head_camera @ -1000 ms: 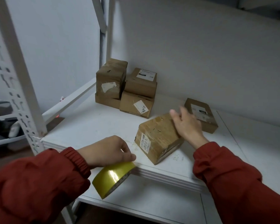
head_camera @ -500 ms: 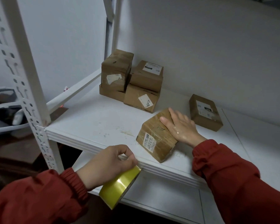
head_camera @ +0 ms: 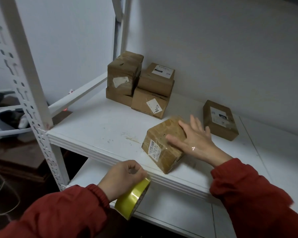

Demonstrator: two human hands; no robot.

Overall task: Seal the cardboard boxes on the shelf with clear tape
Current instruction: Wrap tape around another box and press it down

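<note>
A worn, tape-glossed cardboard box [head_camera: 159,134] with a white label on its near face sits at the shelf's [head_camera: 96,127] front edge under the right hand [head_camera: 194,141], whose fingers, held together half a second ago, now splay flat across its top. Lower left, the left hand [head_camera: 122,176] curls around a yellowish tape roll [head_camera: 132,198]. A second box [head_camera: 219,120] lies just beyond the right hand.

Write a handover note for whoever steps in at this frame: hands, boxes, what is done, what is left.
Left hand grips the tape roll in front of the shelf.
Right hand rests flat on the near box, which shows glossy tape.
Behind it are the stacked boxes and a lone box.
Whether any box is fully sealed cannot be told, so check each and tape where needed.
</note>
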